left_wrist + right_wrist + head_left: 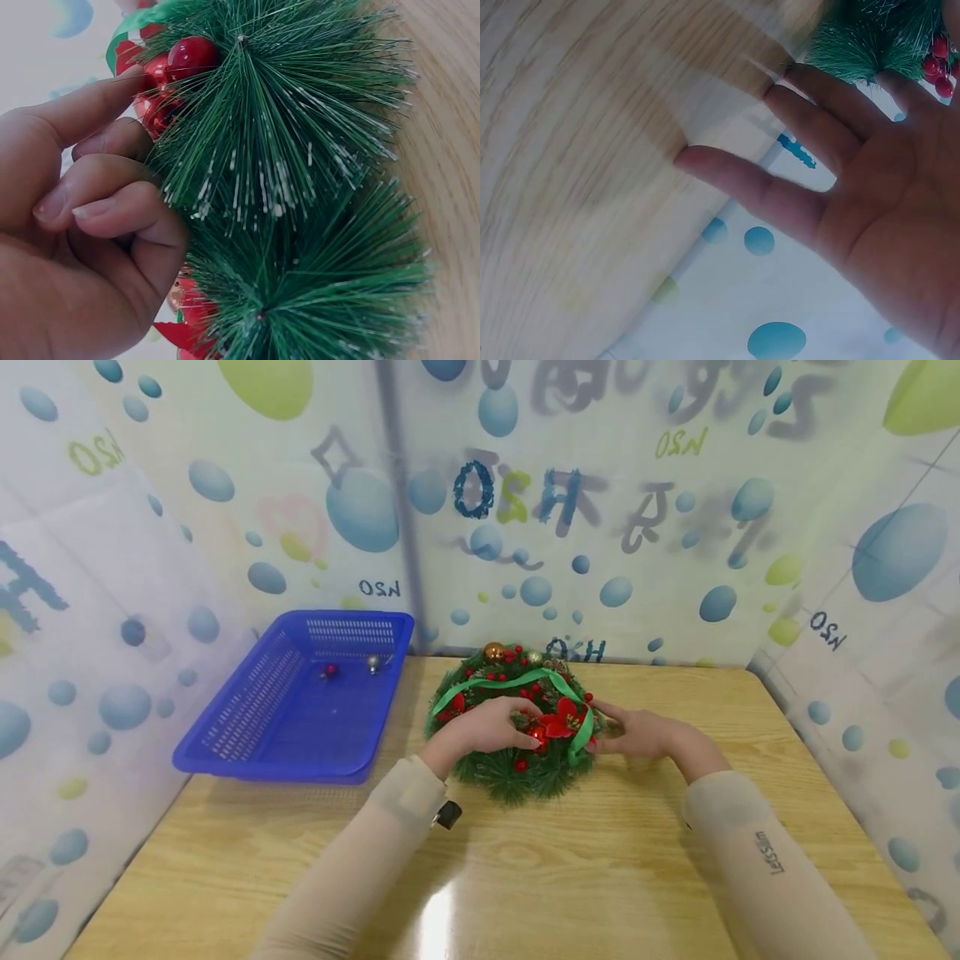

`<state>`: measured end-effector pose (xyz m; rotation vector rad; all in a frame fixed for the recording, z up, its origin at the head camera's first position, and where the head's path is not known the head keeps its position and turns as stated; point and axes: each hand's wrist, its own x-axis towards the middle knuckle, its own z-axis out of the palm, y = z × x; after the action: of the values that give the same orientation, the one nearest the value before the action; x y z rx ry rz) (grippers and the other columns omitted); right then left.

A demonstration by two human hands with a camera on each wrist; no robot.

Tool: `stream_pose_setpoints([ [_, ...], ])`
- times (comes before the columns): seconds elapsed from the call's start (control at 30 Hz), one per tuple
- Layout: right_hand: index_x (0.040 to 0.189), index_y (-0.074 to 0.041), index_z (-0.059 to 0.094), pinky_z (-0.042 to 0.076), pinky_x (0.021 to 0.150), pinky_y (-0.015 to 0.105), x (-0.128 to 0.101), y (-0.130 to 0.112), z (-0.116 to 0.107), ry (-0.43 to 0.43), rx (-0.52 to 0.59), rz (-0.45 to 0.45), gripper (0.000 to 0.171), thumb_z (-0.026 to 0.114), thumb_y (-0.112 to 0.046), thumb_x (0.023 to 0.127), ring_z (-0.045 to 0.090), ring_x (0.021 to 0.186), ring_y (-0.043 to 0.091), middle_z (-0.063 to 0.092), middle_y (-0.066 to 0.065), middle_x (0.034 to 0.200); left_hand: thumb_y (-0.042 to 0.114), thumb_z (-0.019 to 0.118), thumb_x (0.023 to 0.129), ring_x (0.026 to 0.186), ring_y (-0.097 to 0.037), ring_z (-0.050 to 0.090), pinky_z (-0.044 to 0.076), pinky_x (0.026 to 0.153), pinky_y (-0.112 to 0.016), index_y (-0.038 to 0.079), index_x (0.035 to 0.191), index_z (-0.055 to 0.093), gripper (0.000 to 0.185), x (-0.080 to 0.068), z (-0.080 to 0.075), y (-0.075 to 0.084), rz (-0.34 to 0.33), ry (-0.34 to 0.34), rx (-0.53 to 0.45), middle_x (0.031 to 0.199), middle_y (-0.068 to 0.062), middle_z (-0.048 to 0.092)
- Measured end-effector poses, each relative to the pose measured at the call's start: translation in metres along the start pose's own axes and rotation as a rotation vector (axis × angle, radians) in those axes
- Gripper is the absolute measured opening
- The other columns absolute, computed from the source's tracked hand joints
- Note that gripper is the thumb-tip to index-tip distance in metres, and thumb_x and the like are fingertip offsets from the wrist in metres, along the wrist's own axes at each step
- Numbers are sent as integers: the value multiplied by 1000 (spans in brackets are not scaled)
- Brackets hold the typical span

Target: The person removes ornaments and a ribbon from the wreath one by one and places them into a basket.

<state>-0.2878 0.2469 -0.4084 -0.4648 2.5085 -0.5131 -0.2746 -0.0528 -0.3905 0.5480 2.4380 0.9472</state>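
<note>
A green Christmas wreath (517,785) lies on the table, decorated with red berries, a red flower (566,720) and a green ribbon (491,682). Over its middle, my left hand (491,725) pinches a shiny red Christmas ball (537,739). The left wrist view shows the same red ball (156,112) at the fingertips, the other fingers curled, beside a glossy red berry (193,58). At the wreath's right edge rests my right hand (641,732). In the right wrist view that hand (885,187) has its fingers spread; its contact with the wreath is partly hidden.
A blue plastic basket (300,727) stands left of the wreath. Inside it lie a small red ball (330,670) and a silvery ball (373,663). The wooden table (585,877) meets a printed curtain (675,568) at the back.
</note>
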Motion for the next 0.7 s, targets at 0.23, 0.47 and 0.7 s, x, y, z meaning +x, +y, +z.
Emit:
stream_pose_setpoints([
  [0.23,173,-20,8,38,118,69,-3,-3,1,0,4,0,103,62,-69,99,58,138,50,39,29,167,33,77,100,139,-31,59,53,108,-51,23,143,65,46,3,1,-3,2,-12,11,154,-4,58],
  [0.47,173,-18,6,40,116,69,-4,-4,1,-20,18,-16,104,61,-68,100,66,129,45,44,31,162,29,78,99,107,-24,66,52,92,-43,22,147,62,51,3,0,0,-12,-55,64,158,-5,55],
  [0.7,173,-20,5,37,119,70,-3,0,2,-17,61,-22,103,61,-67,100,49,146,54,35,31,167,30,79,99,97,-22,65,50,82,-39,21,143,65,47,2,1,-3,8,-24,60,152,-4,59],
])
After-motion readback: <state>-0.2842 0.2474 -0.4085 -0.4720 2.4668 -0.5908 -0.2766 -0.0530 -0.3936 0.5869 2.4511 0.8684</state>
